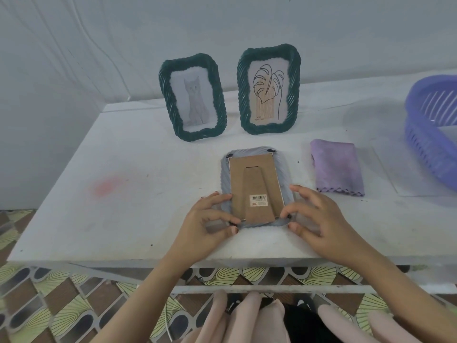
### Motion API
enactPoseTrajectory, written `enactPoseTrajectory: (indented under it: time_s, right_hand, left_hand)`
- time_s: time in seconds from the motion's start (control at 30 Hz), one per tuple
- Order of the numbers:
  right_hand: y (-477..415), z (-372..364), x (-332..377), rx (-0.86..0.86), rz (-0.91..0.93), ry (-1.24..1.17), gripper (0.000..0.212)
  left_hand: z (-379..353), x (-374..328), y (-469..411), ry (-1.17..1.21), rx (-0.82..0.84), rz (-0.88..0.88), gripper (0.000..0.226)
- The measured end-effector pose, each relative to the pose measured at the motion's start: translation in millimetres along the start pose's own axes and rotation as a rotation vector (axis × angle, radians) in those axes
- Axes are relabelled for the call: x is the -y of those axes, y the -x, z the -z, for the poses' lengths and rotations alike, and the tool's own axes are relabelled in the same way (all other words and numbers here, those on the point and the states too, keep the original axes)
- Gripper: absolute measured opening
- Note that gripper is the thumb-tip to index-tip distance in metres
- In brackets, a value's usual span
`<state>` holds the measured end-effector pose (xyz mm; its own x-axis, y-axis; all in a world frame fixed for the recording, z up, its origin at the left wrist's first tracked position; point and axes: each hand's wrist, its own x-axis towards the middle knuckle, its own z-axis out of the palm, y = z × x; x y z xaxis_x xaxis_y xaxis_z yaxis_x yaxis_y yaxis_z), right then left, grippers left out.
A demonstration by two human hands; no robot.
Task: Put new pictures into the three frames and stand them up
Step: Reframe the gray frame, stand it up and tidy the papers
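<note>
Three frames counted on the white table (123,169).

The face-down frame (256,184) is lying flat near the front edge, back upward. It is showing a brown card backing with a folded-flat stand, a white barcode sticker (258,200), and a pale grey-blue twisted rim. Two black clips (230,154) are sitting at its far corners. Darker spots at the near corners are partly under fingertips.

The left hand (207,226) is pinching the near-left corner, thumb and forefinger curled onto the rim. The right hand (319,219) is doing the same at the near-right corner, with its other fingers resting along the side.

Two dark green frames are standing upright behind, side by side and apart. The cat frame (193,100) is on the left and the leaf frame (269,89) on the right.

One folded purple cloth (337,168) is lying just right of the flat frame. One purple slotted basket (432,134) is sitting at the far right, cut off by the edge.
</note>
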<state>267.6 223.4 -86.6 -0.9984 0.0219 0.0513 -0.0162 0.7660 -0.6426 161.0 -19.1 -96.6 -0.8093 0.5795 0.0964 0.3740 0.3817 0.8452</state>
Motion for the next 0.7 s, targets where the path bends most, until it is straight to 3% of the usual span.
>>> enactPoseTrajectory:
  time_s: [0.1, 0.2, 0.37, 0.7]
  right_hand:
    - [-6, 6, 5, -0.082, -0.068, -0.091, 0.026]
    - [-17, 8, 8, -0.152, -0.143, -0.05, 0.035]
    - [-26, 3, 20, -0.095, -0.234, 0.003, 0.038]
    - [-31, -2, 29, -0.126, -0.27, -0.157, 0.037]
  left_hand:
    - [2, -6, -1, 0.031, -0.052, 0.025, 0.035]
    - [1, -15, -7, -0.11, -0.126, 0.061, 0.048]
    - [-6, -22, -19, -0.301, -0.012, 0.19, 0.066]
    - [-6, -29, -18, -0.254, 0.001, 0.196, 0.06]
